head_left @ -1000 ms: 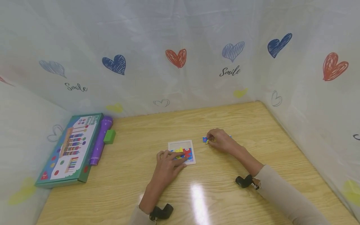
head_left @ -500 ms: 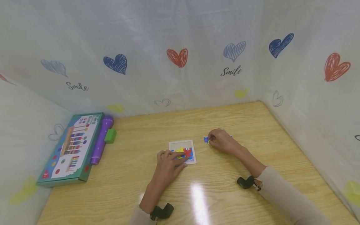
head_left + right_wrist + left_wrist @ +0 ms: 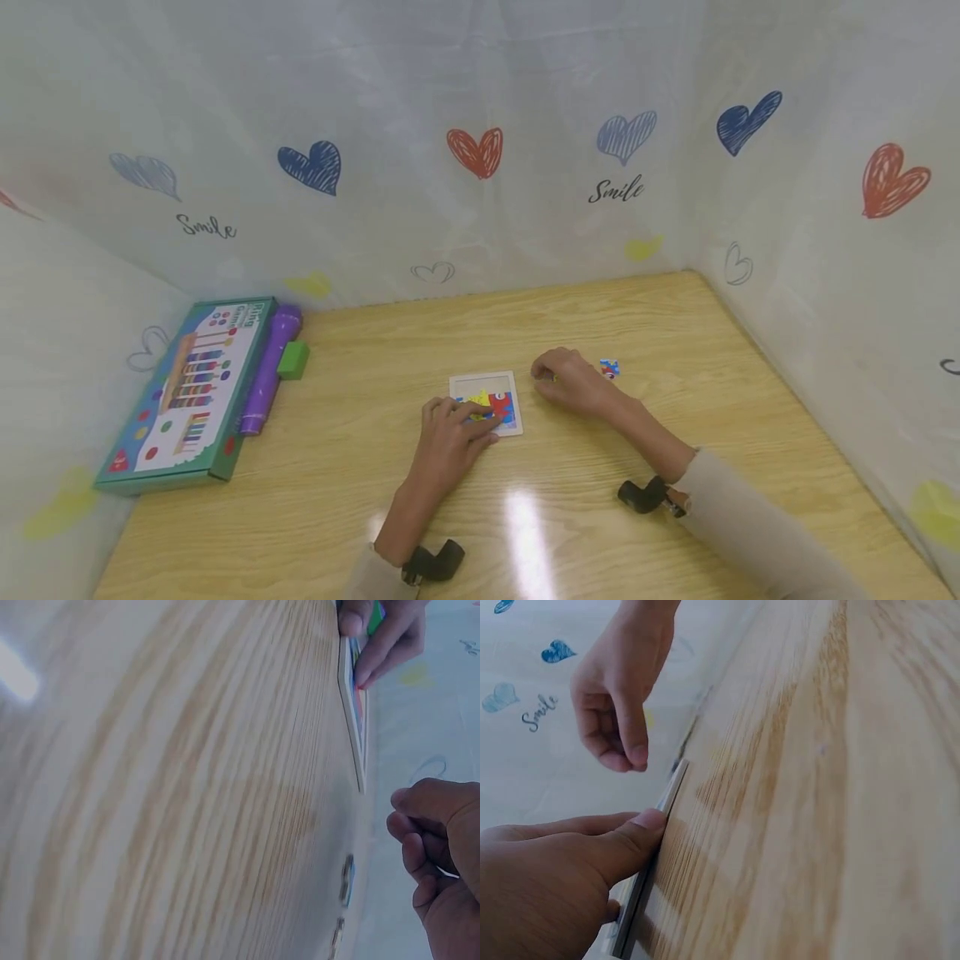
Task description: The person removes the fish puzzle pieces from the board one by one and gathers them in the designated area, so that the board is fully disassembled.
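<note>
My left hand (image 3: 446, 433) lies over a small white-framed puzzle tray (image 3: 483, 376), its fingers on the coloured pieces and its thumb along the near edge. Inside the tray, a red puzzle piece (image 3: 498, 404) shows beside yellow and blue ones; the far part shows bare backing. Just right of the tray, my right hand (image 3: 573, 383) is a little above the table, thumb and fingertips together. It pinches a puzzle piece almost wholly hidden by the fingers. Another puzzle piece (image 3: 610, 367) lies beyond that hand. In the right wrist view, two loose pieces (image 3: 347, 879) rest on the tabletop.
A green ring game box (image 3: 187, 392) lies at the table's left. Against it are a purple toy microphone (image 3: 270, 371) and a green block (image 3: 293, 361). A white curtain with printed hearts (image 3: 474, 153) surrounds the wooden table (image 3: 390, 342).
My right hand has shifted left toward the tray, uncovering the piece on its right. The blue piece at its fingertips is now out of sight. My left hand has stayed put.
</note>
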### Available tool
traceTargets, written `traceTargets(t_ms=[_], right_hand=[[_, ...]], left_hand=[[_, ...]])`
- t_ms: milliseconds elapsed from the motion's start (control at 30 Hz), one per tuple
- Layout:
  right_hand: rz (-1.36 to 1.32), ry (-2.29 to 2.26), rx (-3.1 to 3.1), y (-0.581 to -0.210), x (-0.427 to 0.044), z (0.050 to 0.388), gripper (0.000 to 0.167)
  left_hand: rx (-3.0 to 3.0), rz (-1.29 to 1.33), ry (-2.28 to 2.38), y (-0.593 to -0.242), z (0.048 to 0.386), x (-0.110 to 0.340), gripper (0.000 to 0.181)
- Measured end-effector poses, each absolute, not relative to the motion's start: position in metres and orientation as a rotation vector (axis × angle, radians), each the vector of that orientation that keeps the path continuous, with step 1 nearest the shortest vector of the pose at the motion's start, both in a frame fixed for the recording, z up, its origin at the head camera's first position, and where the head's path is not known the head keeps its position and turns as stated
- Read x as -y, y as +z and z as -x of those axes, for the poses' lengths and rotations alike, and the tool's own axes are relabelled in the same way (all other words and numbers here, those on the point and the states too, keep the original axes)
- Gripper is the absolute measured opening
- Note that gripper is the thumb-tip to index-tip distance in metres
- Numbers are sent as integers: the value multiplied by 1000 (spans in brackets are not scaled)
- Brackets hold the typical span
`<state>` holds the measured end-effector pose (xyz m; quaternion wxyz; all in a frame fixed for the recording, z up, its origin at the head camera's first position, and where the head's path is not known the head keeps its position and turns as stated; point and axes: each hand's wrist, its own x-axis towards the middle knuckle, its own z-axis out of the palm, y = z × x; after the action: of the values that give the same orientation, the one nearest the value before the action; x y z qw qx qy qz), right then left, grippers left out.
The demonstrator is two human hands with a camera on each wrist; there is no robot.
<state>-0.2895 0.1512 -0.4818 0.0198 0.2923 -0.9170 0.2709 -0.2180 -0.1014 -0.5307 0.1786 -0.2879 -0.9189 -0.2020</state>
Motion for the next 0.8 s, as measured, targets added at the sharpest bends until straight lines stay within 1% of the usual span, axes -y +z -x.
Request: traceTargets(t_ms=[333,567,800], right_hand=[[-1016,866,2890,-483,-125,285,15],[-1037,828,2956,-487,-118,284,20],[-1083,805,3004,-483,-114,284,24]], left_hand=[[2602,804,-674,-530,217,100,25],[2589,801,-700,-530,216,100,26],[2610,793,-652,-528,216,101,27]])
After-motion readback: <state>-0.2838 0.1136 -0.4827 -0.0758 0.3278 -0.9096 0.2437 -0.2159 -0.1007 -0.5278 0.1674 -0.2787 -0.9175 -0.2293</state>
